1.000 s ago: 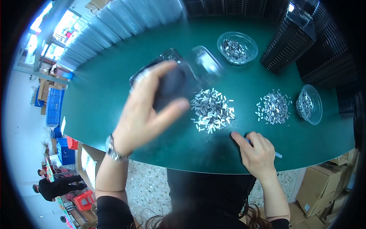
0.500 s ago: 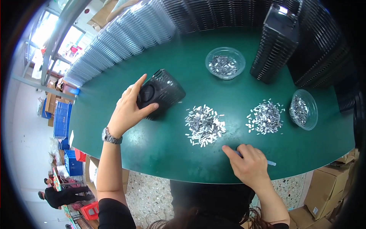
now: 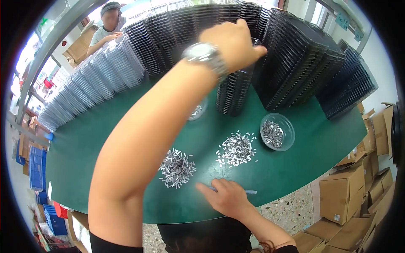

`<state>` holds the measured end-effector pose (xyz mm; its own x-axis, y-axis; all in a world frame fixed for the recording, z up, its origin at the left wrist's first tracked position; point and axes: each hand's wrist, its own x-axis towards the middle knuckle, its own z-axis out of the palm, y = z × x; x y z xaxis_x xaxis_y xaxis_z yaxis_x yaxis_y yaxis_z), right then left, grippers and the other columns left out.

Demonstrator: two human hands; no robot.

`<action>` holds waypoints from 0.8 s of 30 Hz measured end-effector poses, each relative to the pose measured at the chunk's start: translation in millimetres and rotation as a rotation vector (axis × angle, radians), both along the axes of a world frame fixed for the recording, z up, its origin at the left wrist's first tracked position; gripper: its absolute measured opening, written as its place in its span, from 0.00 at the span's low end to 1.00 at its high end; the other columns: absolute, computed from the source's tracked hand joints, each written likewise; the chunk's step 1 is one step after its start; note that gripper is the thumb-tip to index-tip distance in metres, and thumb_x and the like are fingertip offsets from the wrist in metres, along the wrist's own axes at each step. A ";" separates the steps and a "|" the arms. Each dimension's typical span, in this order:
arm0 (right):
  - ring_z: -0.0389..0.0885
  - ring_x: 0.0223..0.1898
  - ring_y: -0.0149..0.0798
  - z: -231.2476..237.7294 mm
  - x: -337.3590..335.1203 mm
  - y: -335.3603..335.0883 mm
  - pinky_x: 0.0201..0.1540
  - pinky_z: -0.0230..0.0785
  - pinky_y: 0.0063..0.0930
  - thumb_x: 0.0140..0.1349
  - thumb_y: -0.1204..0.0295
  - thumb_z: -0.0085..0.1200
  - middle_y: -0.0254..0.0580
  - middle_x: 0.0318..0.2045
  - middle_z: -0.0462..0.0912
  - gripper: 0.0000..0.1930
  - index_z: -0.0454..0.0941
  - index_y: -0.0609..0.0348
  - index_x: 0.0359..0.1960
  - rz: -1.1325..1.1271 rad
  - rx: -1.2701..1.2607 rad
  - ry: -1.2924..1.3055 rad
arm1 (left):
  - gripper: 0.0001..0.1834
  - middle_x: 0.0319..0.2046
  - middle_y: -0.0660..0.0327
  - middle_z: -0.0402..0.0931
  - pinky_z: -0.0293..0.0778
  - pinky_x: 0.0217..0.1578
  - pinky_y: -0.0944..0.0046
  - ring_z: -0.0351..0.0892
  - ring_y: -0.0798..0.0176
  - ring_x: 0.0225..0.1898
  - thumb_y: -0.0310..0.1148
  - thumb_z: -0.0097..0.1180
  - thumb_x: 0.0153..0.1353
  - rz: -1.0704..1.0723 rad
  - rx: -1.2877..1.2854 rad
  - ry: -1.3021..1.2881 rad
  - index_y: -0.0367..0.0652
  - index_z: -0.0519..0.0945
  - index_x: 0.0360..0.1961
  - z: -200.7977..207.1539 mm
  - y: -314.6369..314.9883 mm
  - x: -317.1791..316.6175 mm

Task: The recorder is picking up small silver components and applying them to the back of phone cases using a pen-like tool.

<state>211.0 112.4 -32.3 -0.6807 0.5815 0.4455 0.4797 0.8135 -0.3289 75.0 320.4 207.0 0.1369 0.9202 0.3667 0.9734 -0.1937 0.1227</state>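
Observation:
My left hand (image 3: 230, 44), with a watch at the wrist, reaches over the top of a tall stack of black plastic cases (image 3: 233, 96). Its thumb sticks out to the right; the other fingers are blurred or hidden, so I cannot tell whether it holds a case. Near the front edge, my right hand (image 3: 228, 199) is closed round a slim pen-like tool (image 3: 251, 192) with a pale blue end. Left of that hand lies a heap of small silvery pieces (image 3: 178, 169). A second heap of such pieces (image 3: 237, 149) lies farther back, to the right.
A clear bowl of silvery pieces (image 3: 291, 131) stands at right; another bowl (image 3: 205, 107) is partly behind my left arm. Black stacks (image 3: 291, 63) and clear tray stacks (image 3: 95, 76) line the back. A person (image 3: 107, 31) sits beyond. Cardboard boxes (image 3: 344, 189) stand right.
My left hand has swung from the left of the table to the far stack; the black case it held no longer shows separately. The view has turned right. My right hand still grips the pen-like tool.

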 end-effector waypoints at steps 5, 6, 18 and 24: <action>0.75 0.27 0.37 -7.0 1.2 -0.1 0.26 0.69 0.33 0.59 0.72 0.64 0.33 0.29 0.69 0.23 0.86 0.41 0.58 0.017 -0.045 0.090 | 0.46 0.54 0.44 0.87 0.82 0.60 0.49 0.88 0.44 0.57 0.60 0.67 0.59 0.047 -0.205 0.065 0.31 0.76 0.66 -10.2 41.4 10.3; 0.76 0.28 0.37 -5.9 1.1 1.0 0.26 0.69 0.33 0.59 0.72 0.63 0.33 0.29 0.69 0.23 0.86 0.41 0.58 0.019 -0.045 0.094 | 0.46 0.54 0.44 0.87 0.82 0.60 0.49 0.88 0.44 0.57 0.60 0.67 0.59 0.050 -0.211 0.068 0.31 0.76 0.66 -8.5 45.2 8.2; 0.77 0.28 0.38 4.2 -0.5 4.4 0.29 0.71 0.34 0.59 0.71 0.67 0.32 0.28 0.71 0.21 0.87 0.46 0.57 -0.009 -0.031 0.088 | 0.31 0.55 0.30 0.80 0.84 0.53 0.47 0.87 0.42 0.52 0.44 0.46 0.73 -1.049 -0.829 -1.829 0.25 0.74 0.64 -25.3 -92.8 -109.1; 0.82 0.29 0.42 7.1 -4.6 7.3 0.31 0.76 0.38 0.63 0.71 0.67 0.37 0.29 0.78 0.19 0.84 0.52 0.56 -0.074 -0.155 -0.001 | 0.45 0.57 0.44 0.82 0.83 0.56 0.61 0.87 0.52 0.54 0.42 0.56 0.74 -0.272 -0.406 -1.854 0.24 0.52 0.79 -118.2 -242.2 -173.6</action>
<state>206.5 119.7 -25.3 -0.6339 0.6916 0.3462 0.5366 0.7156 -0.4471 -98.6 78.2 88.9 0.0183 0.9998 0.0012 -0.4582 0.0073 0.8888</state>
